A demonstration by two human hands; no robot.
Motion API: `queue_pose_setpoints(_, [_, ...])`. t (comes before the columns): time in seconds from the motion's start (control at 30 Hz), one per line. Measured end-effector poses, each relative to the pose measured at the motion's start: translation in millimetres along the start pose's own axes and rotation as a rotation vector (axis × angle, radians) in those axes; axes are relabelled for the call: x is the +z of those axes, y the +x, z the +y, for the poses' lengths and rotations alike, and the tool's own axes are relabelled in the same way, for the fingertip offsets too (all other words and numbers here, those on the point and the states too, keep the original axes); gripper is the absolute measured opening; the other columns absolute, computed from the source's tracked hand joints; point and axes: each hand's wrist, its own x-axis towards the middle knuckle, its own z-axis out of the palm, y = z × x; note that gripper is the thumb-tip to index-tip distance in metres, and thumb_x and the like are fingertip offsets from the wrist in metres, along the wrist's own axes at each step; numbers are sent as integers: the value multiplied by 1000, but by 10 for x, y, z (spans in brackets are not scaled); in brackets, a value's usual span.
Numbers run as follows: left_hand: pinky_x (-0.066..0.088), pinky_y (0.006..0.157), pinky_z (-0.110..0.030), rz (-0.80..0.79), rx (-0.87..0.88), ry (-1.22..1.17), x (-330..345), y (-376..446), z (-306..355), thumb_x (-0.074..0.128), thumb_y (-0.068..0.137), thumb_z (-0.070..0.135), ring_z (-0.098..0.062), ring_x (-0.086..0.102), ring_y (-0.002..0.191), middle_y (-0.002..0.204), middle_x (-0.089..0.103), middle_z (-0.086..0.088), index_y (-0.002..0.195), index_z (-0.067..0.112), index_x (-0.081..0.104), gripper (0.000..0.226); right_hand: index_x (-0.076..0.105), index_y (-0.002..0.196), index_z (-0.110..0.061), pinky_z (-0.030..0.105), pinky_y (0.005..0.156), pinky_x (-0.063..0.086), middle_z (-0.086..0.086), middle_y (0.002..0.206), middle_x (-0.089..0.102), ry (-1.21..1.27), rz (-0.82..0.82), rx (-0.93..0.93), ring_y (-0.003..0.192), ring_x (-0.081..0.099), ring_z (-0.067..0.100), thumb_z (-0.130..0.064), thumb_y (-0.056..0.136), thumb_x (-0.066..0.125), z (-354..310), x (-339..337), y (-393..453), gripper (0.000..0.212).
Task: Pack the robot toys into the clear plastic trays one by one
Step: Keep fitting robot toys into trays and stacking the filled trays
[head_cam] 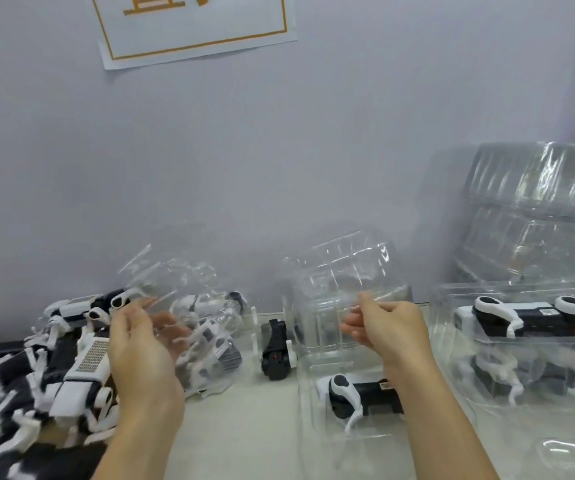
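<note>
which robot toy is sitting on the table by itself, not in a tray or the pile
The small black robot toy between the two hands. It stands alone on the bare table, apart from the loose pile at left and the tray-packed toys at right.

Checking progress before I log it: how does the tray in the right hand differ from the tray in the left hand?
The tray in the right hand stands open over a robot toy seated in its lower half; the tray in the left hand looks empty, though blurred. The right hand pinches its tray's edge; the left hand grips its tray, lifted over the loose toy pile. Both are clear moulded plastic.
</note>
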Motion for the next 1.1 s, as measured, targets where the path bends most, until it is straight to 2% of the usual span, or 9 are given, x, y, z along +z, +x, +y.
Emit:
queue_pose_setpoints(0.17, [43,60,-31,-28,2,-9,23,-26,29,33,109,27,-10,55,55,64,61,10,98,22,61,31,68,70,0,38,67,59,4,50,67,-431,101,-114,54,70,20,-28,100,48,-81,-74,-35,46])
queue_pose_setpoints(0.27, [44,58,-32,-28,-4,-13,7,-21,55,33,109,24,-11,55,54,60,62,12,95,23,62,32,63,60,-6,24,52,43,2,51,63,-583,260,-392,51,57,16,-26,96,51,-171,-21,-99,42])
queue_pose_setpoints(0.4, [44,51,-31,-36,-6,-15,-13,9,66,33,108,21,-9,53,48,57,61,12,96,21,63,32,69,108,-28,27,89,40,-6,109,63,-561,184,-726,105,50,16,-23,93,56,-153,154,-144,21])
queue_pose_setpoints(0.53, [44,48,-29,-40,-8,-19,-44,28,55,34,108,23,-10,54,50,59,61,10,98,20,63,31,51,141,-34,48,115,23,-13,153,39,-855,-65,-512,147,18,13,-37,99,48,17,133,-75,42])
queue_pose_setpoints(0.7, [43,55,-33,-70,37,35,-48,17,66,34,108,24,-10,56,53,61,62,11,97,22,64,32,43,146,-36,52,115,17,-15,159,29,-952,-119,-388,151,9,11,-37,101,45,4,140,-85,45])
queue_pose_setpoints(0.8, [43,54,-32,-118,136,108,-38,3,116,36,108,26,-15,56,58,65,60,9,93,24,63,30,48,144,-31,47,117,19,-10,157,33,-801,-126,-498,150,18,13,-33,102,45,-66,217,-149,42])
queue_pose_setpoints(0.9, [46,52,-23,-186,269,212,-13,-28,181,39,107,28,-9,58,60,69,60,9,96,27,62,25,58,132,-31,31,112,38,-16,136,56,-373,-221,-574,128,48,2,-36,102,48,-204,308,-267,32])
queue_pose_setpoints(1.0, [48,57,-20,-301,451,359,6,-78,239,42,103,36,-5,57,63,75,62,12,98,34,60,19,58,121,-41,34,101,51,-20,121,63,-46,-312,-530,112,60,-1,-47,99,48,-339,372,-403,25])
queue_pose_setpoints(1.1, [41,54,-17,-433,668,589,32,-113,285,44,101,42,-7,54,65,75,60,14,102,30,62,22,58,124,-39,39,104,49,-17,123,63,38,-335,-511,116,59,2,-68,85,44,-420,333,-444,51])
